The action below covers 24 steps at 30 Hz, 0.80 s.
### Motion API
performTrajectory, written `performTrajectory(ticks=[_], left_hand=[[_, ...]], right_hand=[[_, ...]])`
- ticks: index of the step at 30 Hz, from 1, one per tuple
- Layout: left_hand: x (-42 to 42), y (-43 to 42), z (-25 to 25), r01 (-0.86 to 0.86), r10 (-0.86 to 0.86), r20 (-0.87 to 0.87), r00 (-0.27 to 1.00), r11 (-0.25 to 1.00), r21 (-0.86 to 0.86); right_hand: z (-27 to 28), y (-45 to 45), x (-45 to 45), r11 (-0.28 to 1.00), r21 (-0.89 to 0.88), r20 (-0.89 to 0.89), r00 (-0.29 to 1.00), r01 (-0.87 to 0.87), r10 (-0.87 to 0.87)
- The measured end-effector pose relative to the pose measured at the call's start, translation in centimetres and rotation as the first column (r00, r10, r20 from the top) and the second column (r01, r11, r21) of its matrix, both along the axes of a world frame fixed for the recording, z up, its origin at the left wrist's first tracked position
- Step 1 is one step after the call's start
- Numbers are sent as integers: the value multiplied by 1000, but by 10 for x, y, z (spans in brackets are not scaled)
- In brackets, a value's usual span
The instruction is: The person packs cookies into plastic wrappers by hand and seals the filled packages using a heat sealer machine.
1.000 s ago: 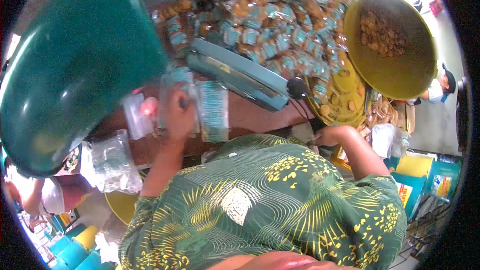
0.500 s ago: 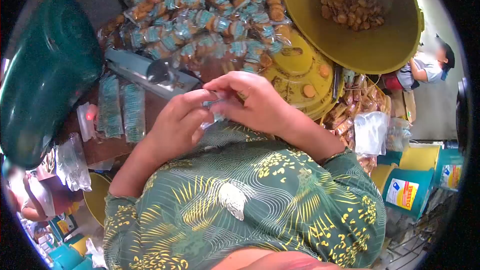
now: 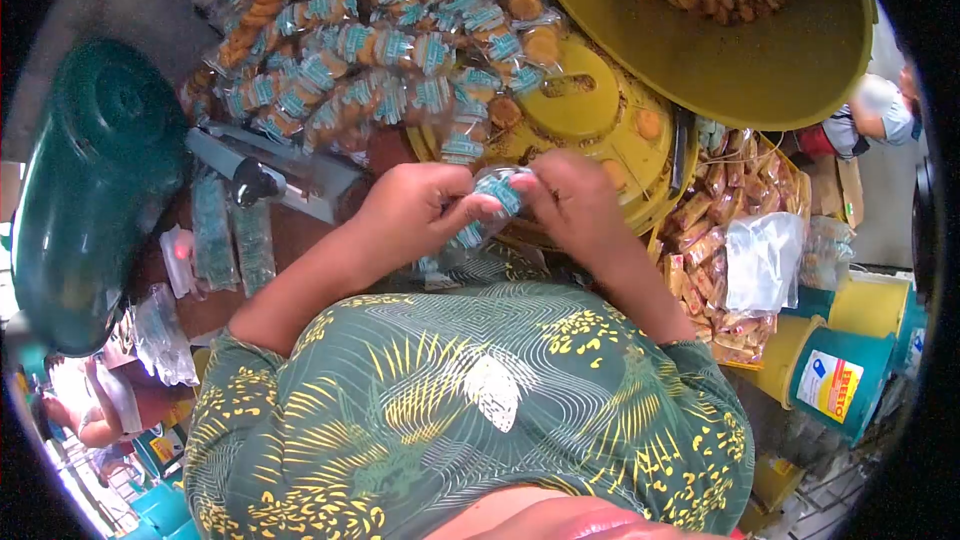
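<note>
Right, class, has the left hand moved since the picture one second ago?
Yes: the left hand has moved rightward in the view, from over the flat wrapper stacks to well clear of them.

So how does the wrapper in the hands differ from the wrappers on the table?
Shape: the held wrapper is bunched and creased; the table wrappers lie flat.
Support: the held wrapper is gripped by the left hand and right hand; the table wrappers rest on the brown table, untouched.

Shared: clear plastic with teal print.
</note>
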State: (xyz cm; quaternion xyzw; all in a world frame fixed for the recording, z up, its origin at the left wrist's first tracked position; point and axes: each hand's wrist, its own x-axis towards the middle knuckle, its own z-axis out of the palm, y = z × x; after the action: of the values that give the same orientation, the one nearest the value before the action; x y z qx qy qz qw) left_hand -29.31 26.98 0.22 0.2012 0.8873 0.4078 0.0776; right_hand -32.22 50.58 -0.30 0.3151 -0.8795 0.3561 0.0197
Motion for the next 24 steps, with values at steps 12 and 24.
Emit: performTrajectory(ticks=[12, 24], left_hand=[[22, -33, -21, -260, 283, -87, 955, 942, 214], [38, -26, -14, -211, 198, -215, 956, 977, -41]], right_hand=[[-31, 113, -95, 842, 208, -220, 863, 497, -455], [9, -43, -10, 923, -302, 107, 953, -240, 283]])
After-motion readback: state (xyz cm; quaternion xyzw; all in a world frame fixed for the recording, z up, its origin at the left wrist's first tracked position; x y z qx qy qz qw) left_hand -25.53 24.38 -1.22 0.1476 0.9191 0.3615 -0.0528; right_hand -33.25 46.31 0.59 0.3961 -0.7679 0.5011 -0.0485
